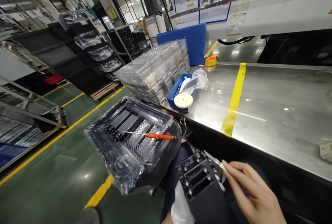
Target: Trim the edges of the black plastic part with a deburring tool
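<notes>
My left hand (179, 201), in a white glove, grips a black plastic part (198, 177) above my lap. This part has slots and several shiny round metal pieces across its top. White glove fingertips show at the part's right side. Bare and close beside that side, my right hand (255, 191) pinches a small cream-coloured piece (222, 166) between thumb and fingers. An orange-handled tool with a thin metal shaft (158, 136), like a screwdriver, lies across a plastic-lined black box (153, 168). Several black parts (126, 122) and bubble wrap are inside this box.
A steel bench (275, 99) with yellow tape stands right. On it are a blue bin (171, 96), a cream roll (183, 100) and yellow tape rolls (210, 61). Clear plastic trays (155, 65) are stacked behind the box. Black crates (75, 61) stand on a pallet at left.
</notes>
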### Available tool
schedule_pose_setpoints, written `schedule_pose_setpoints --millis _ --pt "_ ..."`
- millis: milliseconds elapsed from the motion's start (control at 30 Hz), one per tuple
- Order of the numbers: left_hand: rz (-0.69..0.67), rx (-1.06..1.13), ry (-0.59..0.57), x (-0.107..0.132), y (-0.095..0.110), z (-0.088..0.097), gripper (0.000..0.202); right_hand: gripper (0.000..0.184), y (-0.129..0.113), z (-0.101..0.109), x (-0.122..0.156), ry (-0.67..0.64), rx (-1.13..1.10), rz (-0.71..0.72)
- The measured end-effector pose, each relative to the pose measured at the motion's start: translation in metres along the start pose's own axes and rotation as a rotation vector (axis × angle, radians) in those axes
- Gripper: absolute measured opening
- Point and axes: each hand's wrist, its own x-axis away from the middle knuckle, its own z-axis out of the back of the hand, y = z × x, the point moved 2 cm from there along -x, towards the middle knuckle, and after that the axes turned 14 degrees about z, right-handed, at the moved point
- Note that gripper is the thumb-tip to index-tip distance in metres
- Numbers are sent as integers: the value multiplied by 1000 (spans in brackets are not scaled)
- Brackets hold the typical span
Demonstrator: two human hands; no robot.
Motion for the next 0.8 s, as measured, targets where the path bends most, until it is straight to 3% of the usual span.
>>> schedule_pose_setpoints --millis 33,67,133,200,300,367,500,567,633,733,800 --pt "-12 -99 64 6 13 -7 36 19 4 3 0 2 16 -17" --pt "-43 -167 12 10 28 -19 39 20 7 5 1 -1 23 -32" --pt "-236 -204 -261 15 58 -46 55 21 9 10 1 -22 -1 -29" --pt "-422 -389 -316 16 77 -61 64 22 7 13 -1 -79 -39 19" --pt "-561 -626 -184 14 80 -59 72 21 4 15 -2 -105 26 49" --pt "-591 -661 -127 15 73 -50 73 22 3 17 0 -90 56 42" --pt "-700 -676 -175 12 66 -39 81 29 7 18 5 -123 -12 68" --pt "-727 -714 -188 10 68 -40 80 26 13 19 5 -84 -62 -41" --pt "-693 -723 -226 10 75 -45 71 25 19 17 5 -98 -236 -261" --pt "-548 -699 -367 17 90 -58 51 43 19 8 3 -256 -530 -544" --pt "-464 -689 -437 24 98 -64 48 54 14 3 0 -327 -613 -597"
